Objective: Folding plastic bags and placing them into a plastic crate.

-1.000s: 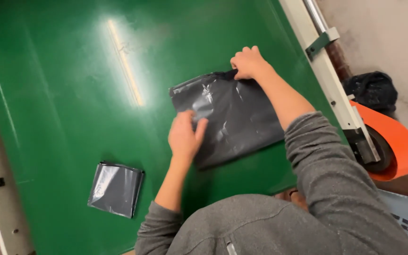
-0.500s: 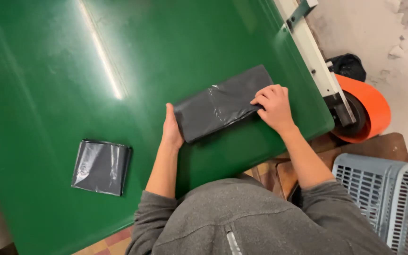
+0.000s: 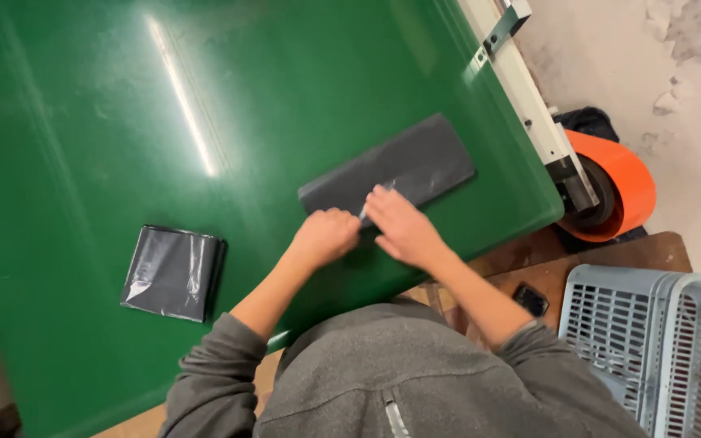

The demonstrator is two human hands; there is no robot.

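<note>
A dark grey plastic bag (image 3: pixel 403 166), folded into a long narrow strip, lies on the green table (image 3: pixel 123 97) near its right edge. My left hand (image 3: pixel 324 235) rests at the strip's near edge with its fingers curled down on it. My right hand (image 3: pixel 399 227) lies flat beside it, fingers pressing the middle of the strip. The two hands almost touch. A second bag, folded into a small dark square (image 3: pixel 174 272), sits on the table to the left, apart from both hands.
A white metal rail (image 3: pixel 521 89) runs along the table's right edge. Beyond it stands an orange roll (image 3: pixel 622 191). A grey slotted plastic crate (image 3: pixel 651 341) sits at the lower right, with a small dark phone (image 3: pixel 531 298) on a brown surface beside it.
The bag went from a wide sheet to a narrow folded strip. My hands came together from the strip's two ends to its middle, and the view shifted.
</note>
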